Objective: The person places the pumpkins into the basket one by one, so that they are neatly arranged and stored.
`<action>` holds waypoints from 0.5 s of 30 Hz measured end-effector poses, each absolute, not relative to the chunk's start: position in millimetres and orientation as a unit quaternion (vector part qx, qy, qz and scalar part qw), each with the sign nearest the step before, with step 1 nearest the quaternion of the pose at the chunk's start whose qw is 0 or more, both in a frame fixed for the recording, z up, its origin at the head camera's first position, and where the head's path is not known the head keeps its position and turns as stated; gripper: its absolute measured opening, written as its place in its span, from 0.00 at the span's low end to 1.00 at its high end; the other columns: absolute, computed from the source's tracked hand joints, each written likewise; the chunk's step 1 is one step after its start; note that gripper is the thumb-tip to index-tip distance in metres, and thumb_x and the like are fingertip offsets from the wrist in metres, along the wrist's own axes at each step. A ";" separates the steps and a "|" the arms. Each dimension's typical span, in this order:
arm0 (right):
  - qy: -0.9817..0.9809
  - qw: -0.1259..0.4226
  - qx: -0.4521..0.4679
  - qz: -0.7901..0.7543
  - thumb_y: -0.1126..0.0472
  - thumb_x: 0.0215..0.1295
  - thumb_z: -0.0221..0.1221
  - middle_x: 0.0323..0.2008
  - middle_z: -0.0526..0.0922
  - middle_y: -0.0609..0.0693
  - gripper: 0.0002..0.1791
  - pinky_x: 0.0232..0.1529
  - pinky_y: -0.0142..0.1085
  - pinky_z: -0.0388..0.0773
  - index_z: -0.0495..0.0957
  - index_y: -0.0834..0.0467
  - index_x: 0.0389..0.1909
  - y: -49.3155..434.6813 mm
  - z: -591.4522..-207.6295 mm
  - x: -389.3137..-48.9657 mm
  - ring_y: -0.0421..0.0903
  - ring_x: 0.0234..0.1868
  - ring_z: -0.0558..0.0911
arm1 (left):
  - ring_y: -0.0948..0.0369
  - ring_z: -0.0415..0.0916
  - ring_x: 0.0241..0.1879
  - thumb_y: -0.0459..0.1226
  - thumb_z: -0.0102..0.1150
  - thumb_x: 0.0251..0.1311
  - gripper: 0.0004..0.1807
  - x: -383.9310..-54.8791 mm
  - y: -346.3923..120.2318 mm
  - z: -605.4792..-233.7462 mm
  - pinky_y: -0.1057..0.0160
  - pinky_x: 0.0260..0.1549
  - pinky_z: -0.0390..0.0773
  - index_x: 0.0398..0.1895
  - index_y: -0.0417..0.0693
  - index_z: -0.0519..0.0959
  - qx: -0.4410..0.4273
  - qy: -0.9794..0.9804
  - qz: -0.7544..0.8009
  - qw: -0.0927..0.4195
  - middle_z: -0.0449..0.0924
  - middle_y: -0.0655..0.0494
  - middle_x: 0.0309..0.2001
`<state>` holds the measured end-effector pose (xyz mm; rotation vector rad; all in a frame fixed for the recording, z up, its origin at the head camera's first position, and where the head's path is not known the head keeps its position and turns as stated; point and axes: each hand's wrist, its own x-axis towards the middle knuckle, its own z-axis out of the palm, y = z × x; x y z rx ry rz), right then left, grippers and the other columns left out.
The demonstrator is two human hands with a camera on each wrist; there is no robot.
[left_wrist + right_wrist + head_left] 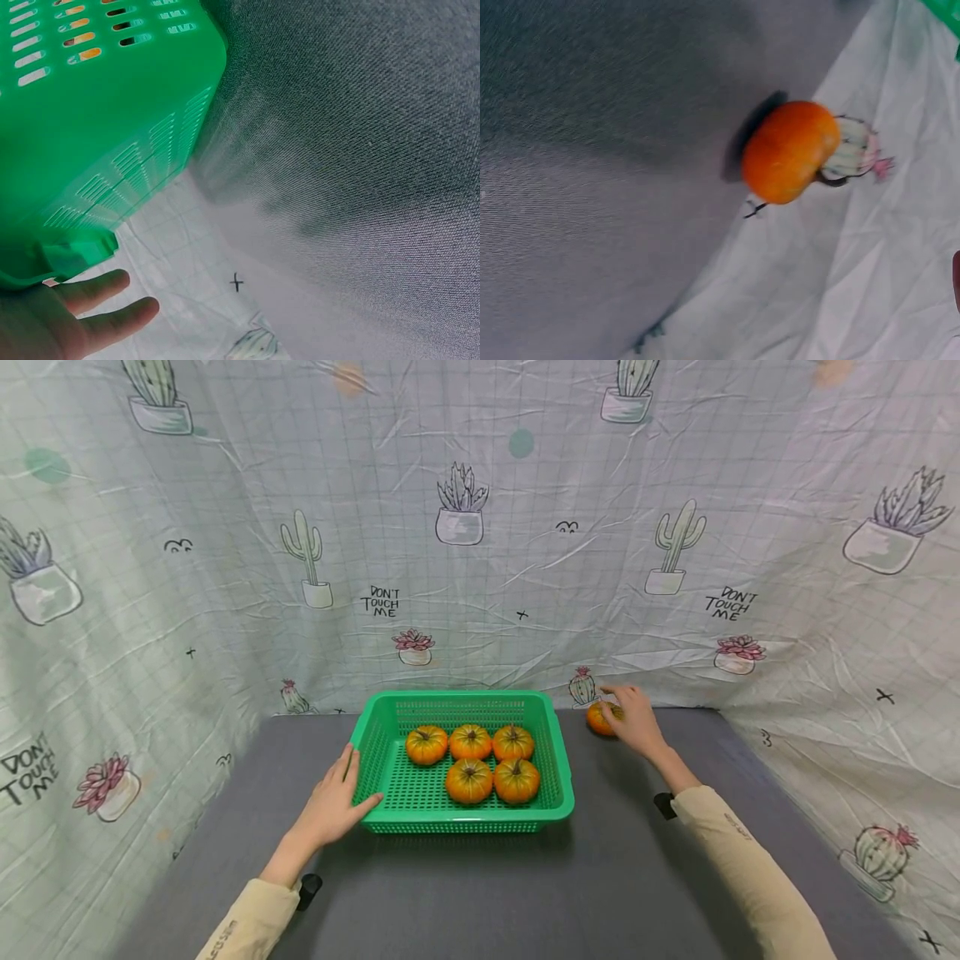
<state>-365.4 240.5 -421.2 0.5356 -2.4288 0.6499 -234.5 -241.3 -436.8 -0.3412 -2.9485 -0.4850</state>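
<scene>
A green plastic basket (468, 817) stands on the table with small orange pumpkins in it: three in a back row, two (517, 781) in front toward the right. My left hand (330, 802) rests on the basket's left rim, thumb over the front corner and fingers extended; the left wrist view shows two straight fingertips beside the basket wall (82, 127). To the right of the basket, one more pumpkin (597, 718) lies near the table's back edge. My right hand (636, 722) reaches over it with loosely bent fingers. In the right wrist view this pumpkin (789, 152) appears with no fingers around it.
The dark grey table (480, 893) is enclosed at the back and sides by a pale cloth (517, 560) printed with cacti and lettering. Its back part hangs close behind the basket and the lone pumpkin.
</scene>
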 end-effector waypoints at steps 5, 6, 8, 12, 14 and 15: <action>-0.904 0.303 0.177 0.244 0.65 0.57 0.56 0.41 0.79 0.62 0.15 0.41 0.51 0.67 0.76 0.65 0.45 249.5 -430.6 -376.5 0.57 0.42 0.71 | 0.35 0.47 0.64 0.56 0.46 0.59 0.46 -234.8 -241.8 -436.2 0.34 0.53 0.56 0.67 0.31 0.44 -0.111 -0.979 -0.160 0.062 0.37 0.35 0.69; -0.903 0.309 0.174 0.243 0.66 0.57 0.57 0.40 0.79 0.62 0.14 0.41 0.51 0.67 0.76 0.65 0.45 251.0 -432.8 -378.5 0.57 0.42 0.71 | 0.35 0.47 0.64 0.55 0.46 0.59 0.46 -234.8 -241.7 -436.1 0.34 0.53 0.56 0.67 0.31 0.44 -0.110 -0.979 -0.159 0.062 0.37 0.35 0.69; -0.901 0.318 0.167 0.244 0.67 0.56 0.57 0.39 0.79 0.63 0.14 0.40 0.51 0.67 0.76 0.65 0.43 253.4 -436.7 -382.1 0.57 0.40 0.71 | 0.36 0.47 0.64 0.55 0.46 0.59 0.46 -234.9 -241.5 -435.8 0.34 0.53 0.56 0.67 0.31 0.44 -0.109 -0.979 -0.158 0.062 0.38 0.35 0.69; -0.904 0.318 0.150 0.243 0.66 0.56 0.57 0.39 0.79 0.63 0.13 0.42 0.51 0.65 0.77 0.66 0.43 256.8 -442.9 -388.1 0.57 0.40 0.70 | 0.36 0.47 0.64 0.57 0.45 0.58 0.47 -234.8 -241.3 -436.0 0.34 0.53 0.57 0.67 0.31 0.44 -0.109 -0.980 -0.157 0.060 0.38 0.35 0.69; -0.908 0.311 0.141 0.241 0.65 0.57 0.57 0.40 0.79 0.63 0.14 0.42 0.52 0.65 0.76 0.66 0.43 257.8 -445.4 -391.1 0.57 0.41 0.70 | 0.36 0.47 0.64 0.57 0.45 0.58 0.47 -234.6 -241.3 -436.3 0.34 0.53 0.57 0.67 0.31 0.44 -0.110 -0.980 -0.157 0.059 0.38 0.35 0.69; -0.911 0.308 0.136 0.237 0.64 0.58 0.56 0.40 0.78 0.63 0.14 0.43 0.52 0.65 0.76 0.66 0.44 258.2 -446.7 -392.8 0.58 0.42 0.70 | 0.36 0.47 0.64 0.58 0.45 0.58 0.47 -234.6 -241.3 -436.5 0.34 0.52 0.57 0.67 0.31 0.44 -0.110 -0.980 -0.157 0.059 0.38 0.35 0.69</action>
